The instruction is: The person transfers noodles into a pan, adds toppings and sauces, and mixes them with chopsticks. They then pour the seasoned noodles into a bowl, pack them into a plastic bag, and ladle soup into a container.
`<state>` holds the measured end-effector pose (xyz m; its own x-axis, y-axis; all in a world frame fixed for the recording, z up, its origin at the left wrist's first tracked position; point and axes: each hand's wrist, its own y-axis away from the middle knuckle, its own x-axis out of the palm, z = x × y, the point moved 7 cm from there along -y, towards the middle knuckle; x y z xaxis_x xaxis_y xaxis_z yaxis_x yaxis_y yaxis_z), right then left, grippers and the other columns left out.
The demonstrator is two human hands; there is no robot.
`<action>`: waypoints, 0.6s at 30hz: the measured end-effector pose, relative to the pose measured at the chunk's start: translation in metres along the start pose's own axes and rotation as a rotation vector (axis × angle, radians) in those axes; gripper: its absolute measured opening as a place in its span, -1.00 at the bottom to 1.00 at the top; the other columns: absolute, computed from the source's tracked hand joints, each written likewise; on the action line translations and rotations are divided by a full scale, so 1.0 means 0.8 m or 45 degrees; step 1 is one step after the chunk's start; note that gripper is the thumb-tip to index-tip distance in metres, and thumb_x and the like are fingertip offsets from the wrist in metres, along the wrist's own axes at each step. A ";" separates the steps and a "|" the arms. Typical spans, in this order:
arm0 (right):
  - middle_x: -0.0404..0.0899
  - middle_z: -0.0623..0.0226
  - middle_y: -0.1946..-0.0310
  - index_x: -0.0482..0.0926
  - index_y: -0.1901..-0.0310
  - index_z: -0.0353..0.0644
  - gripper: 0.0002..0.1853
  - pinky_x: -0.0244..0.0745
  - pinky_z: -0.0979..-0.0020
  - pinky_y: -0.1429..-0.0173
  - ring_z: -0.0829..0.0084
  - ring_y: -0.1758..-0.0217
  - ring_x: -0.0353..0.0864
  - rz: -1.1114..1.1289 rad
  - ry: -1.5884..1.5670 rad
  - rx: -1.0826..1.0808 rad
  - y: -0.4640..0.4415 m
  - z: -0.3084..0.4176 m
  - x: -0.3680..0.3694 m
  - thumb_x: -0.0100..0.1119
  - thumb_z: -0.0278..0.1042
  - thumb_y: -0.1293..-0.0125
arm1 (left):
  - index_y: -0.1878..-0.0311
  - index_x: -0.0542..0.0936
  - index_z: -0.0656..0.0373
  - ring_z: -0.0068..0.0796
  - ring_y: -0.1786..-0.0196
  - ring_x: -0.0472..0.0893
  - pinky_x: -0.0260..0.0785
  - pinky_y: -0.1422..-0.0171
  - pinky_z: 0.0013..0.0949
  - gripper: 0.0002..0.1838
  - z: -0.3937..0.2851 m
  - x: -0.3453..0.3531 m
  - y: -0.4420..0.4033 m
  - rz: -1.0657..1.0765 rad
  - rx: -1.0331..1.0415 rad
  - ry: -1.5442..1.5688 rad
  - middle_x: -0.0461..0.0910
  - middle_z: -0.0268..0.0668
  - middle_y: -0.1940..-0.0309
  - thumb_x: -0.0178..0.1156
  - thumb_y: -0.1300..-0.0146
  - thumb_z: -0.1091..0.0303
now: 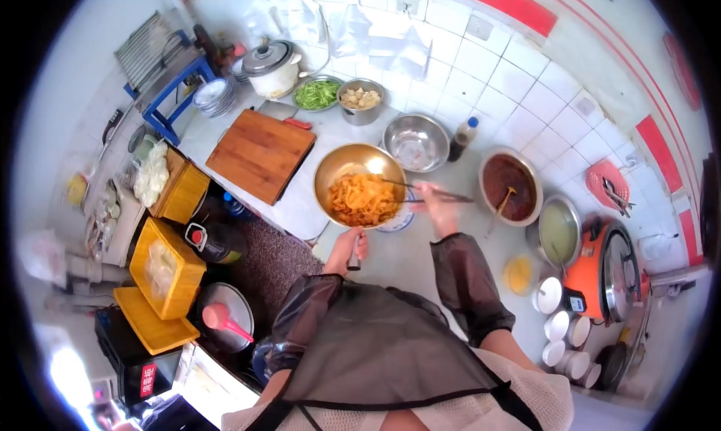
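My left hand [348, 249] is closed around the handle of a gold-coloured pan [328, 169], which stands over the counter in front of me. Inside lies a heap of orange, sauce-coated strips like wide noodles [360, 196]. My right hand [437, 208], slightly blurred, grips a pair of dark chopsticks [461, 199] from the right side. Their tips reach into the pan at the noodles. Partly hidden under the pan's right side is a blue-and-white dish [402, 219]. Just behind the pan sits a steel bowl [417, 142].
A wooden cutting board [259, 154] lies left of the pan. Behind it are green shreds [316, 94], a steel pot [360, 117] and a white cooker [270, 81]. To the right stand a bottle [463, 136], a dark red sauce pot [492, 164], an orange cooker [589, 281] and white bowls [556, 326].
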<state>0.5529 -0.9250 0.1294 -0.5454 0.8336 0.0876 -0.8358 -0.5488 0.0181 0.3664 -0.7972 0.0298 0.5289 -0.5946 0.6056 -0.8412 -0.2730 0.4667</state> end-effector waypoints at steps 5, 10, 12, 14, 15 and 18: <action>0.62 0.16 0.24 0.50 0.10 -0.34 -0.66 0.59 0.37 0.16 0.33 0.32 0.67 -0.069 -0.346 0.022 -0.026 -0.044 0.015 0.01 -0.16 -0.40 | 0.39 0.29 0.18 -0.58 0.69 0.26 0.16 0.60 -0.44 -0.77 0.002 0.011 0.015 0.024 -0.024 -0.077 0.27 -0.41 0.64 -0.08 -0.37 0.26; 0.64 0.32 0.26 0.56 0.19 -0.25 -0.75 0.56 0.42 0.19 0.48 0.27 0.65 0.330 0.091 -0.230 0.012 -0.015 0.104 0.03 -0.22 -0.38 | 0.38 0.30 0.19 -0.57 0.70 0.26 0.15 0.61 -0.43 -0.78 0.001 0.018 0.022 -0.035 -0.059 -0.192 0.28 -0.40 0.63 -0.06 -0.35 0.28; 0.64 0.37 0.25 0.57 0.23 -0.22 -0.78 0.54 0.42 0.20 0.53 0.25 0.63 0.508 0.293 -0.376 0.022 0.000 0.116 0.03 -0.25 -0.37 | 0.39 0.30 0.19 -0.57 0.71 0.26 0.15 0.62 -0.42 -0.78 -0.002 0.010 0.022 -0.088 -0.062 -0.245 0.28 -0.40 0.63 -0.06 -0.34 0.28; 0.63 0.44 0.19 0.59 0.22 -0.22 -0.85 0.54 0.45 0.12 0.59 0.16 0.62 1.072 0.835 -0.920 0.064 0.061 0.122 0.06 -0.36 -0.34 | 0.38 0.30 0.21 -0.56 0.71 0.26 0.15 0.61 -0.42 -0.79 -0.010 -0.006 0.021 -0.084 0.013 -0.133 0.28 -0.39 0.63 -0.05 -0.33 0.29; 0.61 0.29 0.21 0.59 0.17 -0.26 -0.85 0.47 0.35 -0.01 0.40 0.12 0.57 1.115 0.790 -0.724 0.067 0.080 0.115 0.10 -0.44 -0.29 | 0.38 0.30 0.22 -0.55 0.70 0.27 0.16 0.61 -0.41 -0.79 -0.008 -0.013 0.018 -0.074 0.015 -0.049 0.28 -0.38 0.64 -0.06 -0.32 0.30; 0.59 0.29 0.16 0.58 0.18 -0.31 -0.84 0.50 0.36 0.02 0.42 0.18 0.57 0.806 0.006 -0.621 0.064 0.109 0.064 0.10 -0.42 -0.31 | 0.38 0.30 0.22 -0.54 0.70 0.27 0.17 0.60 -0.40 -0.80 -0.001 -0.025 0.011 -0.165 0.016 0.018 0.28 -0.37 0.64 -0.06 -0.32 0.31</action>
<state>0.4872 -0.9158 0.2219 -0.9251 0.3735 -0.0688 -0.2997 -0.8293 -0.4716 0.3484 -0.7870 0.0223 0.6345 -0.5430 0.5501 -0.7672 -0.3562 0.5334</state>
